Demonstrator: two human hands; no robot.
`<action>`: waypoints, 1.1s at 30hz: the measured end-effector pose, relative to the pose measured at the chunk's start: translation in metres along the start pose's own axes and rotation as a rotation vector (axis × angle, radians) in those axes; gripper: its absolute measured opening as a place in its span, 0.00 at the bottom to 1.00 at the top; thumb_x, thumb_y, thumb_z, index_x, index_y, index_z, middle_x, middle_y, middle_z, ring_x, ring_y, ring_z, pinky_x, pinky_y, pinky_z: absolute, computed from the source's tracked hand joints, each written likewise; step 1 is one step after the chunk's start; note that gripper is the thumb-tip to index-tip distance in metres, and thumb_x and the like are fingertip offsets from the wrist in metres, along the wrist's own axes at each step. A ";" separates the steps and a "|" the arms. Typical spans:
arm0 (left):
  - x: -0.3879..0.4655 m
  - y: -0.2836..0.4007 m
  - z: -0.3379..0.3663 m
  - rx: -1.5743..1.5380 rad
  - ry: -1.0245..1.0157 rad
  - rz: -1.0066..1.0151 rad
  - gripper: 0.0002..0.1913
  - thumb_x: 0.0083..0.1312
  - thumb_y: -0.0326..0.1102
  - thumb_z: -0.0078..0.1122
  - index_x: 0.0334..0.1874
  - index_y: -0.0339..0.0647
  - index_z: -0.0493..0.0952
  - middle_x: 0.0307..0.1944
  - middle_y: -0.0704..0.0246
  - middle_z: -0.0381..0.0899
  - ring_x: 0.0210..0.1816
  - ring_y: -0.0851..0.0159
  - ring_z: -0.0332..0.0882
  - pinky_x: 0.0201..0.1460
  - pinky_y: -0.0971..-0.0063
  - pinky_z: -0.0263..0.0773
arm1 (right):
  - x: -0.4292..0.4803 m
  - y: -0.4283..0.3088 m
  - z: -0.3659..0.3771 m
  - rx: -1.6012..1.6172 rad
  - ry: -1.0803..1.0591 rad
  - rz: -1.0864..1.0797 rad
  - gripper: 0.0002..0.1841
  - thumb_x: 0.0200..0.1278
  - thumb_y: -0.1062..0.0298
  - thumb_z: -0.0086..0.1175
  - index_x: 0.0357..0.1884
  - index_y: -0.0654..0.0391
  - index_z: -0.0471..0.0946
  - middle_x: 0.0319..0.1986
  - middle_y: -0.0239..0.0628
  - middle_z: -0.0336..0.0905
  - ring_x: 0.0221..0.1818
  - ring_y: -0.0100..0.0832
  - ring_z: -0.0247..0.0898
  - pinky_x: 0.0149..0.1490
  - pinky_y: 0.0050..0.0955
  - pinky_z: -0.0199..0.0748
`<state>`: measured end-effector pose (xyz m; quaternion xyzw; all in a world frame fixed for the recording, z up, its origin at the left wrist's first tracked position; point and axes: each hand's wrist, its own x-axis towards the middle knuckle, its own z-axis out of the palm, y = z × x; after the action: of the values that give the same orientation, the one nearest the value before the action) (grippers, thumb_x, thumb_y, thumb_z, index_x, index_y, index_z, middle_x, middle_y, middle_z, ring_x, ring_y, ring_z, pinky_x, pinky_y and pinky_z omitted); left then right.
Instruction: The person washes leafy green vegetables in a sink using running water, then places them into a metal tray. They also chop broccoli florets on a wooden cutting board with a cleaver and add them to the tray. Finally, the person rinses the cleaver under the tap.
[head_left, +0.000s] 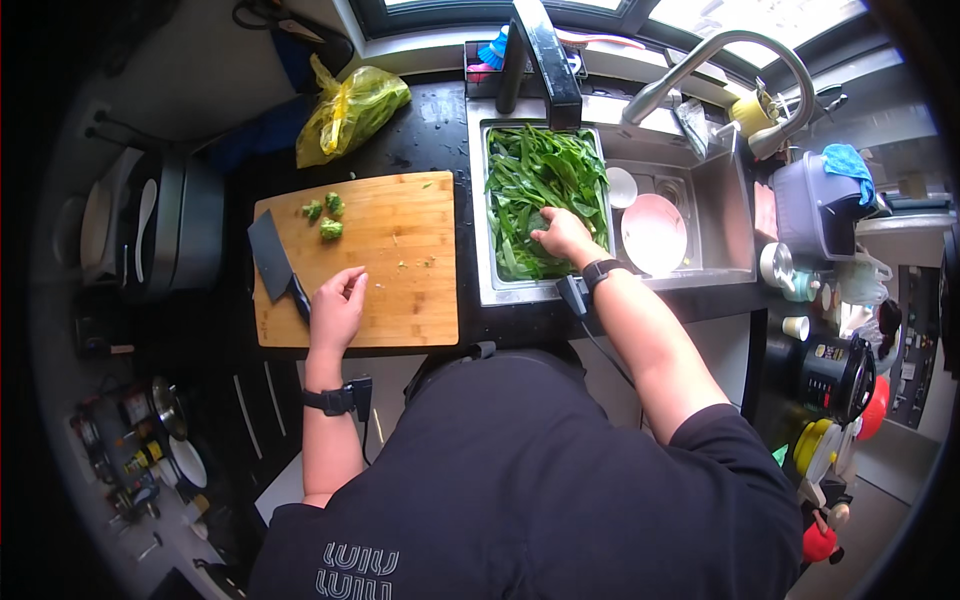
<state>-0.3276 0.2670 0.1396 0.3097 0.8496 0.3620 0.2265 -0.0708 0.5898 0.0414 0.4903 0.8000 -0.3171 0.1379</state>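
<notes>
My right hand (566, 236) reaches into the left sink basin (484, 294), with thumb and fingers around a dark green broccoli head (537, 222). Leafy greens (551, 165) fill that basin and surround the broccoli. Over the front of a wooden cutting board (405, 300), my left hand (337, 304) is loosely closed, with nothing visible in it. Just left of it lies a cleaver (271, 253), its dark handle (298, 296) partly behind the hand. Several small broccoli florets (331, 229) sit on the board's upper left, and green crumbs are scattered on its right.
A pink bowl (654, 232) and a small white bowl (621, 187) rest in the right basin. A black faucet (544, 60) and a curved metal faucet (712, 49) rise behind the basins. A yellow plastic bag (356, 112) lies behind the board. Cables hang from both wristbands.
</notes>
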 end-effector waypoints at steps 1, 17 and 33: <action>0.000 0.000 0.000 0.000 -0.002 -0.003 0.13 0.71 0.35 0.63 0.49 0.31 0.84 0.30 0.61 0.87 0.29 0.71 0.81 0.36 0.76 0.75 | -0.001 -0.001 -0.002 0.007 -0.016 0.007 0.35 0.63 0.52 0.68 0.71 0.49 0.72 0.62 0.44 0.79 0.64 0.44 0.75 0.67 0.39 0.73; 0.003 0.008 -0.002 0.029 -0.034 -0.006 0.13 0.71 0.35 0.63 0.50 0.32 0.84 0.31 0.61 0.87 0.30 0.70 0.81 0.37 0.75 0.76 | -0.003 0.000 0.001 0.027 0.010 0.013 0.34 0.62 0.53 0.69 0.70 0.48 0.74 0.59 0.44 0.82 0.63 0.43 0.77 0.65 0.38 0.73; -0.001 0.006 -0.004 0.040 -0.030 -0.006 0.13 0.72 0.36 0.63 0.50 0.32 0.84 0.31 0.60 0.87 0.30 0.70 0.82 0.36 0.75 0.76 | -0.004 -0.001 0.002 0.021 0.018 0.007 0.34 0.62 0.54 0.69 0.70 0.48 0.74 0.59 0.44 0.81 0.63 0.43 0.77 0.65 0.37 0.73</action>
<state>-0.3269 0.2678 0.1468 0.3170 0.8541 0.3394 0.2342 -0.0700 0.5855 0.0426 0.4975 0.7961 -0.3206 0.1265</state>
